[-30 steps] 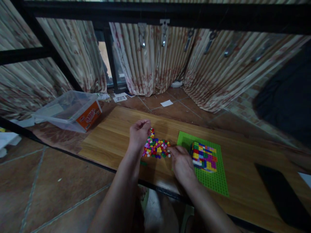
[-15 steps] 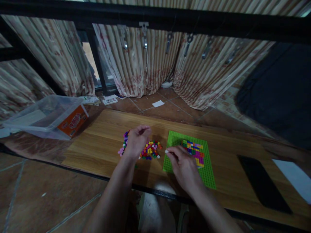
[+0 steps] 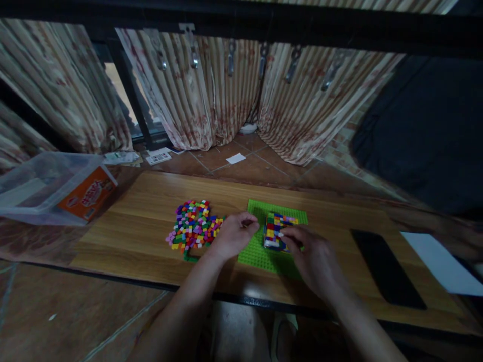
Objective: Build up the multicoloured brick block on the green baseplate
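1 small white brick (image 3: pixel 280 235) is pinched between the thumb and fingers of the right hand (image 3: pixel 316 256), and the brick is held at the multicoloured brick block (image 3: pixel 274 231); whether contact is made cannot be told. The block is carried by the green studded baseplate (image 3: pixel 256 257) on the wooden desk (image 3: pixel 151 201). The left hand (image 3: pixel 234 236) is held over the left part of the baseplate, its grip narrow; whether anything is held in it cannot be told. Loose coloured bricks (image 3: pixel 193 225) are heaped left of the baseplate. To its right, 1 flat black panel (image 3: pixel 387 269) is laid on the desk, with white paper (image 3: pixel 439 261) just beyond.
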The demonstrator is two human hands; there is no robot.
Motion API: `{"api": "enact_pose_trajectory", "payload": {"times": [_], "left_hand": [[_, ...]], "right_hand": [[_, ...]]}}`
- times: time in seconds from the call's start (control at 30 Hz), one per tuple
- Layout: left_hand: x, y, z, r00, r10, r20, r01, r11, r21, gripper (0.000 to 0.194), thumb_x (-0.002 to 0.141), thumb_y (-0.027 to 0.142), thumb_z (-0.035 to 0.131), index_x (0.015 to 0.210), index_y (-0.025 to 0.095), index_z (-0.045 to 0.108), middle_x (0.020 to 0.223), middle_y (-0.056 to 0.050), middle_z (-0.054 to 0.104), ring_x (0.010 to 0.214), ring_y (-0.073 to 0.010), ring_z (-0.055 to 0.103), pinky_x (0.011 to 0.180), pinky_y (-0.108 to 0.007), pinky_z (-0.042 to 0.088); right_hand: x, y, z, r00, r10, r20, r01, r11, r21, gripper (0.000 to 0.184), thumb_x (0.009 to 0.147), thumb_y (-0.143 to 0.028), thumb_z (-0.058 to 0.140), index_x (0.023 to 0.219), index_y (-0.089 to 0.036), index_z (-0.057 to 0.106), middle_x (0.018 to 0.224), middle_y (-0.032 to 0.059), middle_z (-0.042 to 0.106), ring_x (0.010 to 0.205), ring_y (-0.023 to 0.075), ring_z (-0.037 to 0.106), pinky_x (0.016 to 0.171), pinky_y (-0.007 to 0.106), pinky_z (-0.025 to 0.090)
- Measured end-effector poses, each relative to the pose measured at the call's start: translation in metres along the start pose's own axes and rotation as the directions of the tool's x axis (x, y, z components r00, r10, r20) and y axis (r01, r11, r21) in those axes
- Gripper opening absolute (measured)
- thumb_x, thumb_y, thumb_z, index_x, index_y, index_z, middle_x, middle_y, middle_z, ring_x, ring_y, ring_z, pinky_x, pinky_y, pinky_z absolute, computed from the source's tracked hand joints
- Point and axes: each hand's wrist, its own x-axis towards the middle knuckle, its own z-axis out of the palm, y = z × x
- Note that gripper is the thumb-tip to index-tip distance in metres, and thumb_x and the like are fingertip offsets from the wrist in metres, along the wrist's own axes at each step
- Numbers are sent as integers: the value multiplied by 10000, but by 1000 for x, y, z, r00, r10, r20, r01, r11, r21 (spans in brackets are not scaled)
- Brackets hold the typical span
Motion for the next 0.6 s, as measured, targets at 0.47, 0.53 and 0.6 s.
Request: {"api": "enact_pose_trajectory", "payload": {"times": [0.47, 0.53, 0.6], "left_hand": [[4, 2, 15, 995, -54, 87, 45, 994, 103, 227, 793, 278, 576, 937, 144, 689, 873, -48, 717, 778, -172, 639, 695, -266, 478], [3, 2, 15, 994, -52, 98, 42, 993, 108, 225, 797, 278, 568, 929, 142, 689, 859, -46, 713, 772, -171, 632, 682, -262, 474], [3, 2, 15, 993, -52, 110, 39, 992, 116, 223, 802, 275, 560, 926, 142, 689, 852, -46, 710, 768, -170, 627, 680, -262, 473]], "right_hand": [[-2, -2, 10, 997, -68, 45, 75, 980, -182, 170, 908, -180, 528, 950, -176, 692, 990, 90, 689, 881, 230, 644, 795, 356, 520], [-2, -2, 11, 997, -72, 41, 78, 979, -190, 169, 908, -186, 532, 953, -176, 694, 1003, 94, 692, 894, 234, 645, 801, 359, 520], [-2, -2, 12, 997, -73, 38, 79, 979, -190, 168, 910, -196, 532, 950, -182, 695, 1014, 92, 695, 907, 235, 647, 809, 360, 520]]}}
